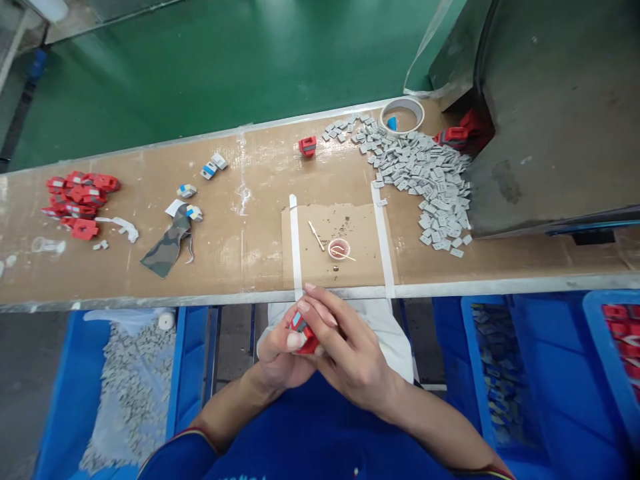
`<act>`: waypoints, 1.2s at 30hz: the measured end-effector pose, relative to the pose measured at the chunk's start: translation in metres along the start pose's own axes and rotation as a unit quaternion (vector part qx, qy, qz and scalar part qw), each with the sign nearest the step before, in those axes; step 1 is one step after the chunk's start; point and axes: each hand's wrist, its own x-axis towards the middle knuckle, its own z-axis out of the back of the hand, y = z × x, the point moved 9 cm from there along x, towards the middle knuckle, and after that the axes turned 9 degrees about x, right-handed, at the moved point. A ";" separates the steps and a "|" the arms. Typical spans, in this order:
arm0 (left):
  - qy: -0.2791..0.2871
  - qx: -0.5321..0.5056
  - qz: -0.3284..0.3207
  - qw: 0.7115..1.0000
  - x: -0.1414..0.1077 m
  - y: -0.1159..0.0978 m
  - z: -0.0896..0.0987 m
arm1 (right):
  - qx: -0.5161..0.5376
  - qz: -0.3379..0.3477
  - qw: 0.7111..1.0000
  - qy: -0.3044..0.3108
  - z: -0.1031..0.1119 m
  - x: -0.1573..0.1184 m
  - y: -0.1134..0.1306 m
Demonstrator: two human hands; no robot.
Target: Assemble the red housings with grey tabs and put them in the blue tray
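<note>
A small red and grey plastic part [309,345] with a pale blue patch is held between both hands, just in front of the table's near edge. My left hand [281,353] is closed around its left side, with the thumb on it. Fingers of my right hand [353,347] curl over its top and right side, hiding much of it. Past the hands, on a taped-down cardboard sheet [320,277], stand a small cup of reddish liquid [339,249] with a thin stick in it and a short pale stick [317,236].
Small grey plates [425,177] are heaped at the right by a tape roll [418,107] and a large metal housing [560,133]. Red parts [80,197] and a camouflage cloth [167,247] lie left. Blue bins [193,360] flank my legs below the table.
</note>
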 end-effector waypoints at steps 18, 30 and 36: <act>0.007 0.141 0.053 0.989 0.004 -0.003 0.035 | 0.010 -0.076 0.985 0.152 0.009 0.009 -0.026; 0.016 0.247 -0.004 0.969 0.008 -0.014 0.028 | -0.005 -0.088 0.987 0.137 0.023 0.008 -0.024; 0.070 0.475 0.047 0.876 0.023 -0.005 0.028 | -0.019 -0.172 0.984 0.047 0.101 -0.036 -0.036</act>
